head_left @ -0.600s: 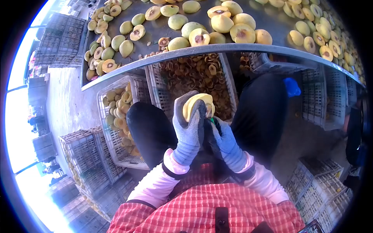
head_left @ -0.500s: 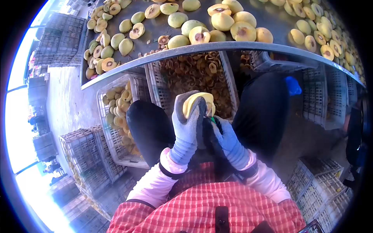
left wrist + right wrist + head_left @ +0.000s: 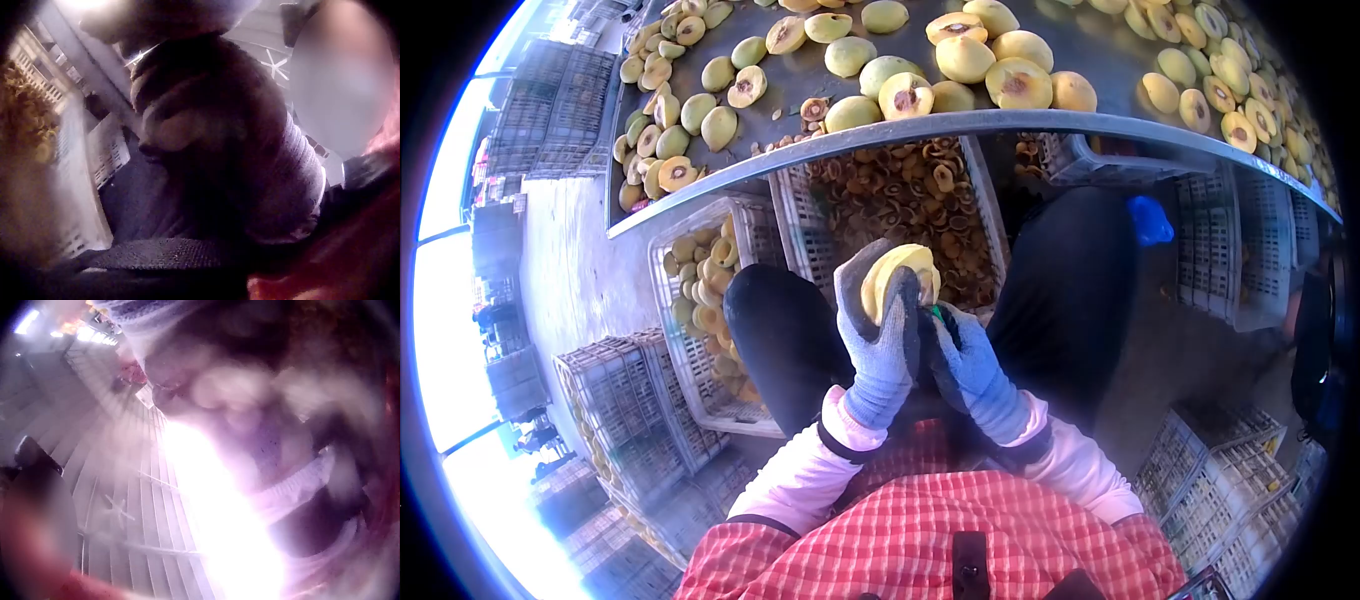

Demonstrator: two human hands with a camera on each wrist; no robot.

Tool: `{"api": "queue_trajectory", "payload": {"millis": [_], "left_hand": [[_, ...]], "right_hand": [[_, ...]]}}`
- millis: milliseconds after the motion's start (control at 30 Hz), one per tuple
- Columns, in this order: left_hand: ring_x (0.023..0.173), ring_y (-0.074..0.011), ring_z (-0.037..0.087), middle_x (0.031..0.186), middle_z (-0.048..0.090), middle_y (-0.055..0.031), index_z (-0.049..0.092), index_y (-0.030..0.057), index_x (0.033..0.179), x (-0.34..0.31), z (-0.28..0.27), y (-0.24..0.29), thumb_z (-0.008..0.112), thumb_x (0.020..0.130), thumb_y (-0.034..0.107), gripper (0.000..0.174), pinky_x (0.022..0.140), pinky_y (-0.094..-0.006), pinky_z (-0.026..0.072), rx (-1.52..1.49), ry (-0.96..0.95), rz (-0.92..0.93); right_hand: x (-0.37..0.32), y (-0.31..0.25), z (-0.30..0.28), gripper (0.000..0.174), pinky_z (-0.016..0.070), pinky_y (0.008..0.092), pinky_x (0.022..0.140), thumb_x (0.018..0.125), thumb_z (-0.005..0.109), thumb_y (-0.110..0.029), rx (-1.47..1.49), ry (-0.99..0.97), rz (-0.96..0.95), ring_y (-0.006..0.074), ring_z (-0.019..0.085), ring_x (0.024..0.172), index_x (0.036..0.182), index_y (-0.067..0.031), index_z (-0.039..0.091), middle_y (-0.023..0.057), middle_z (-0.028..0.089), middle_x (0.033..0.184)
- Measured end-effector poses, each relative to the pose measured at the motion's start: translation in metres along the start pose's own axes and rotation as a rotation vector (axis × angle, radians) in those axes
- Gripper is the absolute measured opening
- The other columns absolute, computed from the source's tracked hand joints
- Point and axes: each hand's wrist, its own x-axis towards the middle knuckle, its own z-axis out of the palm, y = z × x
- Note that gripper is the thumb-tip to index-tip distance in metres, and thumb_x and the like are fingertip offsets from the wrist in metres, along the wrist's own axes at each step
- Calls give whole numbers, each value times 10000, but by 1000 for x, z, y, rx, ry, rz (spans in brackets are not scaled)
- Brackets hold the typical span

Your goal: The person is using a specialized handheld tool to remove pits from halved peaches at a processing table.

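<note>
In the head view a yellow halved fruit (image 3: 897, 277) is gripped in the gloved left hand (image 3: 878, 335), fingers and thumb around its sides. Close against it on the right, the gloved right hand (image 3: 972, 365) curls round a small green-handled tool (image 3: 938, 314), whose far end meets the fruit's right side and is mostly hidden. Dark glove fabric of the left hand (image 3: 212, 125) fills the left wrist view. Blur and glare cover much of the right wrist view, where the right hand (image 3: 250, 419) shows unclearly.
A metal-edged table (image 3: 880, 131) with many halved fruits spans the top. Below it stand a crate (image 3: 793, 225) of brown scraps and, to the left, a crate (image 3: 675, 345) of fruit halves. Stacked crates (image 3: 625, 400) flank the seated person's knees. A blue bag (image 3: 1150, 221) lies right.
Both hands, with the fruit and tool, have shifted slightly left in the head view. The grips look the same.
</note>
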Motion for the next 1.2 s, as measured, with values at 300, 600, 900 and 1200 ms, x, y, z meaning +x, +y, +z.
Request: {"api": "queue_trajectory", "payload": {"millis": [300,600,900,1200], "left_hand": [[868,-118,581,948,618,-62,592,7,1032,19,-22,12,616,892,213,250,784,-243,465,-8,-342,-255],[900,-138,607,1005,635,-68,603,12,1090,32,-25,5,714,825,143,316,818,-264,500,-132,-538,-357],[922,-131,590,1020,622,-72,572,18,1128,16,-16,-18,642,875,200,320,832,-266,482,-452,-463,-403],[886,-129,602,970,632,-63,588,4,1086,21,-32,-21,632,868,185,287,783,-260,498,-111,-465,-83]], "right_hand": [[-1,-16,-13,285,440,299,624,969,515,-254,3,-250,46,172,575,706,1020,23,560,108,603,789],[-12,-7,-8,423,353,233,372,977,431,-468,653,-415,552,116,464,443,948,-76,587,32,537,662],[-12,1,6,507,323,210,317,963,361,-557,1894,-794,692,88,395,415,888,-86,530,21,433,594],[-14,-7,-4,499,321,213,326,959,380,-557,1478,-686,871,84,412,402,857,-90,522,-3,422,560]]}}
